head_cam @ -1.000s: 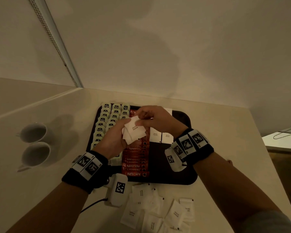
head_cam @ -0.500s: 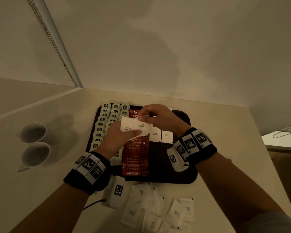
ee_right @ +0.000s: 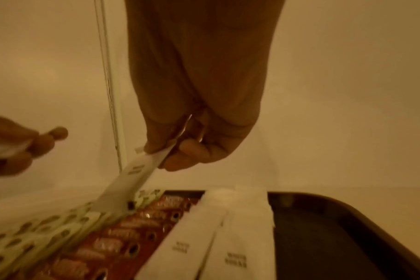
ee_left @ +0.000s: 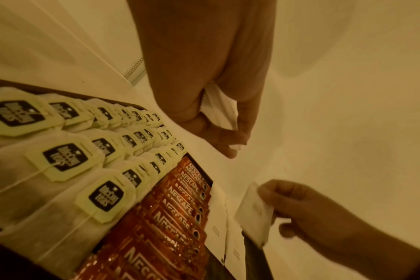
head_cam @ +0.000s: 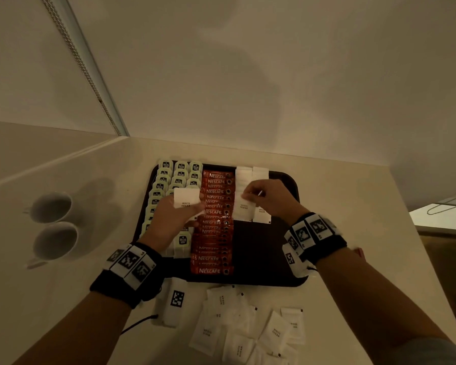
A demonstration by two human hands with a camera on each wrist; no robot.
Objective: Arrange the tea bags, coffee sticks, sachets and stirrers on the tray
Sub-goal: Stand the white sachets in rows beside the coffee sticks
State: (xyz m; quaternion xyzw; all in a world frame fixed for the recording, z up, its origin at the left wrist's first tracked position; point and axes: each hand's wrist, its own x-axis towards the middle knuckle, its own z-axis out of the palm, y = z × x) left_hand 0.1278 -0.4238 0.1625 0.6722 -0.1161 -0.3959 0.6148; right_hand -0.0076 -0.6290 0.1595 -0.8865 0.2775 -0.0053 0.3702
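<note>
Bench: cream bench [head_cam: 353, 206] carrying dark rectangular plastic tray [head_cam: 287, 180].
Left hand [head_cam: 169, 219]: holds white paper sugar sachets [head_cam: 186, 201].
Right hand [head_cam: 271, 198]: pinches one white sachet [head_cam: 244, 206], tray's 1 o'clock.

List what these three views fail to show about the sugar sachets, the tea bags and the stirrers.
- Left hand sachets: count hidden; edges bunch inside the grip, left wrist view.
- Tea bags: nearer rows covered by that hand, head view.
- Loose sachets: pile cut by bottom edge.
- Stirrers: none visible in any view.
</note>
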